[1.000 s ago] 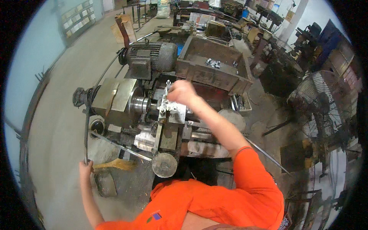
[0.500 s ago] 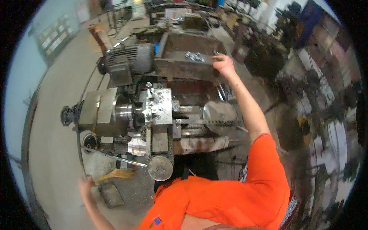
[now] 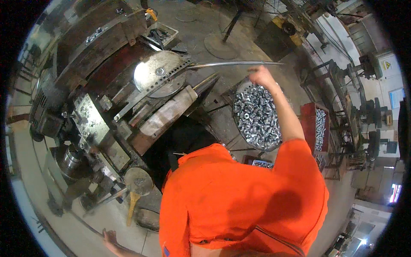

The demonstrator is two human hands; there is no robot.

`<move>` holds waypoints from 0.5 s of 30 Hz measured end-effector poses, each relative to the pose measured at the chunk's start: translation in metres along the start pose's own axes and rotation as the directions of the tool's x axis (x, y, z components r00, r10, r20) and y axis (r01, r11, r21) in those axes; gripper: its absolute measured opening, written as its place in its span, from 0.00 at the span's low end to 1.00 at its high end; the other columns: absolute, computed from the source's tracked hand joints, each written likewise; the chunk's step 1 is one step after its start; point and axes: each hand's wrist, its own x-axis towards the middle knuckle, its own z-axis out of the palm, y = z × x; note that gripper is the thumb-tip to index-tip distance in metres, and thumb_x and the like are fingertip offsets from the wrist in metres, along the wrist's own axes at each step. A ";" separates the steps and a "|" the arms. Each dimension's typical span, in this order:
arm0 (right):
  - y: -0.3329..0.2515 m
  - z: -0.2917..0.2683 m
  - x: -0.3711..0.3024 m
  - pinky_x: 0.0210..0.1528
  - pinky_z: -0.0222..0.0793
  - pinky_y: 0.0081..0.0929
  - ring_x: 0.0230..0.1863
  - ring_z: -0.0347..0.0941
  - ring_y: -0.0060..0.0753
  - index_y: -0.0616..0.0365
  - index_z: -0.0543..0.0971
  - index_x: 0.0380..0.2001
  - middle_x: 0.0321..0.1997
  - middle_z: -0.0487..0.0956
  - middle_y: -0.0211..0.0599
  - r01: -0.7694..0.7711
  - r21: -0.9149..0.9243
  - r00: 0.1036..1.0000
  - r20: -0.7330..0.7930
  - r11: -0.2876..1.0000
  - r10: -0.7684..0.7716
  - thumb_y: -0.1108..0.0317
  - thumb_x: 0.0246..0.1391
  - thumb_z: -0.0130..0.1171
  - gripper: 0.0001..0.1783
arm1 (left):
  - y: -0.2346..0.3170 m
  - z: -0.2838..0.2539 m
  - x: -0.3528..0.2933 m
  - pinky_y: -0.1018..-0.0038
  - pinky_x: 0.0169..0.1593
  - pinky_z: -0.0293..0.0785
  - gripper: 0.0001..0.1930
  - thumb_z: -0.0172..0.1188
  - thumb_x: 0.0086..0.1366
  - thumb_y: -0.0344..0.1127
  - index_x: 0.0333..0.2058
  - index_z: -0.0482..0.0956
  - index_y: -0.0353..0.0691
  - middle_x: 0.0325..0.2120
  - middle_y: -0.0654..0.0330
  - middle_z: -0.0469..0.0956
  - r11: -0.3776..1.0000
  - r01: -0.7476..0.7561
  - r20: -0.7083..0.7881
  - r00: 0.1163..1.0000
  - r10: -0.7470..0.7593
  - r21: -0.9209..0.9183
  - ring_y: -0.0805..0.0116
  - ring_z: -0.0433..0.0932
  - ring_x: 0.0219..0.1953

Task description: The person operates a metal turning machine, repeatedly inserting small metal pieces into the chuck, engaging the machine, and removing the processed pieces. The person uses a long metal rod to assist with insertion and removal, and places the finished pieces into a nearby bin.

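Note:
My left hand (image 3: pixel 110 237) is closed round the end of a long dark lever (image 3: pixel 83 222) at the lower left, beside the lathe-like machine (image 3: pixel 92 120). My right hand (image 3: pixel 262 77) is over the far rim of a round basin (image 3: pixel 236 122) heaped with short shiny metal sleeves (image 3: pixel 259 113). Its fingers are curled in, and whatever they hold, if anything, cannot be made out. Just beyond those fingers runs a long bright steel rod (image 3: pixel 231 64), joined to a bar with a row of holes (image 3: pixel 156 85) over a round metal disc (image 3: pixel 150 70); touching or apart, I cannot tell.
A rusty metal trough (image 3: pixel 96 43) with a few small parts stands at the far left. Right of the basin is a red box (image 3: pixel 308 124) of metal pieces. A yellow-handled brush (image 3: pixel 132 210) lies near the lower round plate (image 3: pixel 139 182). A fan stand (image 3: pixel 231 25) rises behind.
My view and body have turned right. My right hand has moved from over the trough to the basin of sleeves. My left hand stays on the lever.

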 end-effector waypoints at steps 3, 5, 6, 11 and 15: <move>0.063 0.054 0.007 0.43 0.70 0.35 0.40 0.75 0.43 0.51 0.82 0.33 0.34 0.79 0.44 0.083 -0.255 0.996 -0.020 0.963 -0.091 0.62 0.35 0.55 0.17 | 0.010 0.012 -0.001 0.68 0.33 0.70 0.18 0.58 0.59 0.35 0.45 0.68 0.32 0.19 0.62 0.66 0.999 0.037 -0.012 0.999 -0.038 -0.006 0.68 0.69 0.26; 0.078 0.087 0.022 0.43 0.70 0.35 0.40 0.74 0.43 0.53 0.81 0.29 0.36 0.78 0.41 0.199 -0.409 0.977 0.158 0.891 -0.145 0.60 0.37 0.52 0.15 | 0.004 -0.015 0.010 0.67 0.33 0.70 0.19 0.59 0.58 0.36 0.45 0.69 0.31 0.20 0.61 0.67 0.997 0.067 0.043 0.997 -0.066 -0.024 0.67 0.70 0.25; 0.122 0.107 0.036 0.43 0.70 0.36 0.38 0.74 0.46 0.54 0.80 0.26 0.35 0.78 0.42 0.323 -0.351 0.939 0.232 0.879 -0.252 0.58 0.37 0.52 0.15 | 0.004 -0.009 0.014 0.67 0.33 0.71 0.20 0.59 0.58 0.36 0.46 0.68 0.31 0.20 0.60 0.68 0.998 0.060 -0.017 0.998 -0.060 0.001 0.67 0.70 0.25; 0.072 0.101 0.007 0.45 0.69 0.34 0.43 0.72 0.45 0.49 0.81 0.25 0.36 0.79 0.40 0.359 -0.541 0.926 0.306 0.760 -0.220 0.56 0.38 0.52 0.13 | 0.030 0.050 -0.040 0.66 0.34 0.73 0.25 0.62 0.56 0.38 0.48 0.66 0.30 0.24 0.56 0.72 0.992 -0.070 -0.241 0.966 0.093 0.105 0.66 0.73 0.27; 0.079 0.100 0.008 0.45 0.68 0.36 0.43 0.71 0.44 0.44 0.81 0.24 0.37 0.79 0.38 0.421 -0.481 0.885 0.403 0.769 -0.232 0.56 0.40 0.51 0.12 | 0.020 0.026 -0.028 0.67 0.35 0.73 0.26 0.62 0.56 0.39 0.49 0.67 0.30 0.27 0.54 0.72 0.997 -0.008 -0.170 0.985 0.021 0.077 0.64 0.73 0.30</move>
